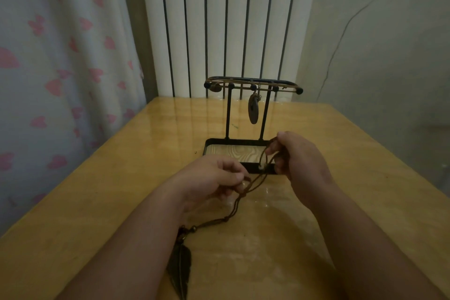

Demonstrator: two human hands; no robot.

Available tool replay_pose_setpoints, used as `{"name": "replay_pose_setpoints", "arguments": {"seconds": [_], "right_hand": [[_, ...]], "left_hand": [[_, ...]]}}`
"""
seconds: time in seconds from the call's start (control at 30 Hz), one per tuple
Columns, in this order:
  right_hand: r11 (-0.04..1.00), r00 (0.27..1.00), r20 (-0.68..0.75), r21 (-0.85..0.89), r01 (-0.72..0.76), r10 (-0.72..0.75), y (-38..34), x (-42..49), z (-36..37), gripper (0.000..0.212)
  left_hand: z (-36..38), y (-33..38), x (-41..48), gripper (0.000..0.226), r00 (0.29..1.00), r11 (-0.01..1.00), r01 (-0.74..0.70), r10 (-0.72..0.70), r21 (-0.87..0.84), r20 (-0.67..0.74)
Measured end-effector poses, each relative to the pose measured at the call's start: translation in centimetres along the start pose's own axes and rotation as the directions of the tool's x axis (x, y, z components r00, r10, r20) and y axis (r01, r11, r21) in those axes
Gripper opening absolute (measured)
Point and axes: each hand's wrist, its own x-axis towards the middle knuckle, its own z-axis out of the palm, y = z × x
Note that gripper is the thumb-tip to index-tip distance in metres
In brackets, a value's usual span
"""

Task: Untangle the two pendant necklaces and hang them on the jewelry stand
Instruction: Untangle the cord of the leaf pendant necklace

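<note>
A black jewelry stand (228, 114) with a tray base stands mid-table. From its top bar hangs one necklace with an oval brown pendant (253, 111). The second necklace, a brown cord (246, 189), runs between both hands just in front of the tray. My left hand (214, 178) pinches the cord near a knot. My right hand (295, 156) grips the cord's upper loop over the tray's right corner. Its dark feather pendant (180, 263) lies on the table beside my left forearm.
The yellow wooden table (97, 202) has its left edge by a white curtain with pink hearts (60, 68). A white radiator (226, 19) stands behind the stand. A tiny dark speck (195, 152) lies left of the tray.
</note>
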Motion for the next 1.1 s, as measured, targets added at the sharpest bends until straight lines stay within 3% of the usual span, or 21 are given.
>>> {"name": "replay_pose_setpoints", "arguments": {"seconds": [0.13, 0.2, 0.27, 0.3, 0.4, 0.5, 0.63, 0.97, 1.1], "right_hand": [[0.999, 0.997, 0.059, -0.011, 0.043, -0.042, -0.3, -0.5, 0.0, 0.035], [0.973, 0.997, 0.066, -0.223, 0.061, -0.048, 0.0, -0.4, 0.0, 0.038], [0.878, 0.999, 0.026, -0.476, 0.053, -0.047, 0.5, -0.1, -0.2, 0.032], [0.86, 0.999, 0.011, -0.509, 0.046, -0.047, 0.5, 0.0, -0.3, 0.025], [0.934, 0.998, 0.054, -0.357, 0.025, -0.006, 0.1, -0.1, 0.0, 0.012], [0.979, 0.96, 0.258, -0.197, -0.056, 0.106, -0.5, -0.7, 0.0, 0.014], [0.96, 0.841, 0.482, -0.24, -0.142, 0.245, -0.8, -1.0, -0.6, 0.007], [0.925, 0.735, 0.608, -0.375, -0.07, 0.302, -1.8, -1.2, -2.1, 0.02], [0.936, 0.796, 0.557, -0.351, -0.036, 0.239, -1.8, -1.3, -1.6, 0.015]], "left_hand": [[-0.2, 0.0, -0.3, 0.029, 0.994, 0.995, -0.065, 0.071, -0.071, 0.079], [-0.2, 0.0, -0.4, 0.028, 0.992, 0.994, -0.089, 0.093, -0.057, 0.079], [-0.2, 0.0, -0.3, 0.022, 0.992, 0.992, -0.109, 0.113, -0.064, 0.056], [-0.2, 0.0, -0.2, 0.019, 0.992, 0.991, -0.121, 0.124, -0.064, 0.034], [-0.1, -0.1, 0.0, 0.013, 0.985, 0.985, -0.17, 0.168, -0.032, -0.036], [-0.2, -0.2, 0.1, 0.015, 0.977, 0.979, -0.202, 0.2, -0.023, -0.068], [-0.2, 0.0, -0.1, 0.01, 0.979, 0.98, -0.201, 0.201, -0.007, -0.046], [-0.9, -0.3, -0.3, 0.029, 0.978, 0.975, -0.188, 0.176, 0.119, 0.108], [-0.9, -0.5, -0.2, 0.029, 0.974, 0.97, -0.217, 0.207, 0.111, 0.096]]}}
